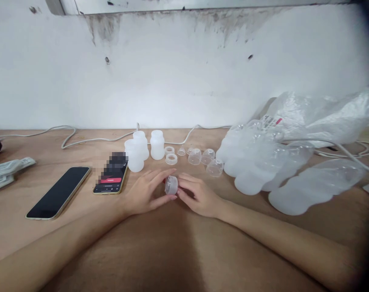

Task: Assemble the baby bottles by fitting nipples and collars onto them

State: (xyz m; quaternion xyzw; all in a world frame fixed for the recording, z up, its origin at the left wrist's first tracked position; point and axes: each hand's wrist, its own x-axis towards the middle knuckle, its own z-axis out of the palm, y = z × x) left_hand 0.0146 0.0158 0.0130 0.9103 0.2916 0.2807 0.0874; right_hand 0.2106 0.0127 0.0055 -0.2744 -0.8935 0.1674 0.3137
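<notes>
So both hands are meeting over the brown wooden worktop (178, 243), sharing one small clear plastic cap (171, 185). The left hand (146, 192) is curling its fingers (164, 175) around the cap from one side, and the right hand (198, 194) is pinching the other side with its fingertips (181, 190), so both are grasping the cap, which is sitting just above the worktop.

Taking the cap as the landmark: behind it, three white translucent plastic bottles (144, 148) are standing upright in a cluster. Two small white plastic rings (170, 155) are lying just right of them. Behind and to the right of the cap, a few clear dome-shaped plastic covers (205, 160) are sitting in a loose row. Further right, a heap of clear plastic bags full of white bottles (281, 170) is lying on its side. Left of the cap, a phone with a lit screen (111, 176) is lying flat, and further left a black-screened phone (59, 192). A grey cable (90, 140) is trailing along the white wall (172, 73) behind it all.
</notes>
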